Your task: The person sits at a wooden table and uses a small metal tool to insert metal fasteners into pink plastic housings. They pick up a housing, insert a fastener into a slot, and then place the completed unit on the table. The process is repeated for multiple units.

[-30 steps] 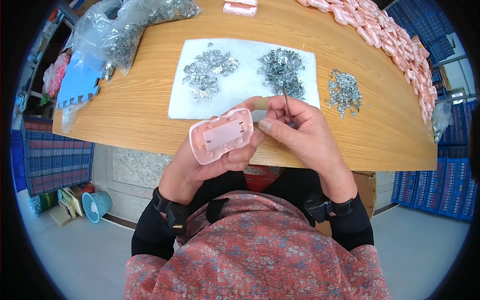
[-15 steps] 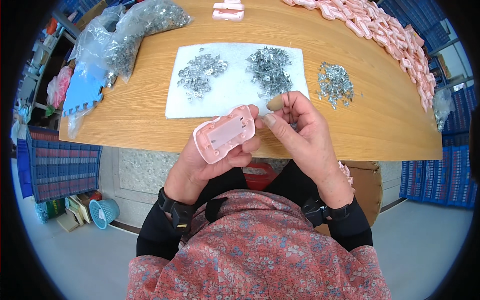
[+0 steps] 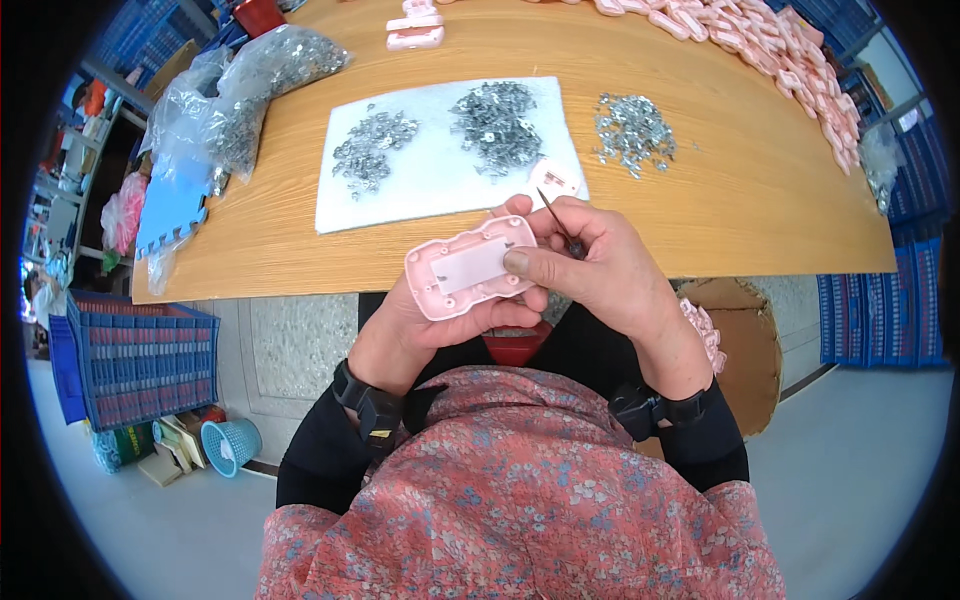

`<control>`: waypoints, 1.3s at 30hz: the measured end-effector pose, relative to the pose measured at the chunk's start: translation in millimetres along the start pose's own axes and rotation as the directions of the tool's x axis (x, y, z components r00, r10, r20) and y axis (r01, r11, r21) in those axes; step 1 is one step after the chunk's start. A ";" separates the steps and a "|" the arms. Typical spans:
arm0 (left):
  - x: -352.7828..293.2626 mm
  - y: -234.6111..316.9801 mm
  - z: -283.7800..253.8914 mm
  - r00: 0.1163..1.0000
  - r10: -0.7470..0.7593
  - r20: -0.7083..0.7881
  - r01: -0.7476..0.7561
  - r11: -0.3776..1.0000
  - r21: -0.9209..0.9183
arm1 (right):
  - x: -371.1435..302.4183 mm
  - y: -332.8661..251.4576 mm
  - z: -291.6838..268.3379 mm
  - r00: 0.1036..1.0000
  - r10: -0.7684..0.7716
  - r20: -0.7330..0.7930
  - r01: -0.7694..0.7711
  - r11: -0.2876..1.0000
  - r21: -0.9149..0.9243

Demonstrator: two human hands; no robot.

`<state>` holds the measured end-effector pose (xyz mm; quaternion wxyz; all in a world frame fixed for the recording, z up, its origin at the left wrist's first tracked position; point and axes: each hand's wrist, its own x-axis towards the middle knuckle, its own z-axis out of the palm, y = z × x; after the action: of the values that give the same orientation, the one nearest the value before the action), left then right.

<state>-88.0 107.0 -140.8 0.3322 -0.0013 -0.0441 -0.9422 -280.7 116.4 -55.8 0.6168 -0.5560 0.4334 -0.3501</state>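
My left hand (image 3: 430,320) is closed around a pale pink plastic shell (image 3: 470,268) held above the table's front edge, its hollow inner side facing up. Inside the shell sit a whitish rectangular panel and several small round posts. The thumb of my right hand (image 3: 610,262) presses on the shell's right end by a small metal contact. A thin dark pointed tool (image 3: 556,220) is gripped in the same hand, its tip away from the shell. Just beyond my right fingers is a pale pink piece with a slot (image 3: 553,181); whether they touch it I cannot tell.
A white foam mat (image 3: 400,205) bears two heaps of small metal pieces; another metal heap (image 3: 635,135) lies to its right. Many pink shells (image 3: 760,50) line the far right edge. Clear bags of metal parts (image 3: 235,110) stand left. A cardboard box (image 3: 740,350) is below right.
My right thumb has come down onto the shell's right end, and the dark tool now shows in that hand. The shell has shifted slightly right and turned. The whole view has shifted a little.
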 end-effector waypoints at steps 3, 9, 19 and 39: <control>10.8 -11.6 11.8 0.991 -0.128 0.036 0.127 0.991 0.033 | -16.3 4.3 -12.8 0.998 0.044 -0.044 -0.043 0.999 0.027; 31.9 -29.3 60.1 0.939 -0.154 -0.307 0.316 0.742 0.592 | -84.3 22.3 -72.3 0.949 0.011 -0.315 -0.021 0.999 -0.027; 80.5 41.5 119.9 0.948 0.073 -0.311 0.289 0.220 0.932 | -269.4 165.7 -240.5 0.353 -0.110 -0.929 -0.476 0.833 -0.280; 175.0 305.1 27.4 0.780 0.626 -0.009 0.617 -0.766 0.181 | -94.9 67.1 -155.9 0.641 -0.528 -0.558 -0.115 0.652 -0.749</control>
<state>-34.0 -236.8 -82.8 0.0691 0.6224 -0.7790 -0.0323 -464.1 152.8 -109.3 0.0615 -0.6109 0.6707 -0.4161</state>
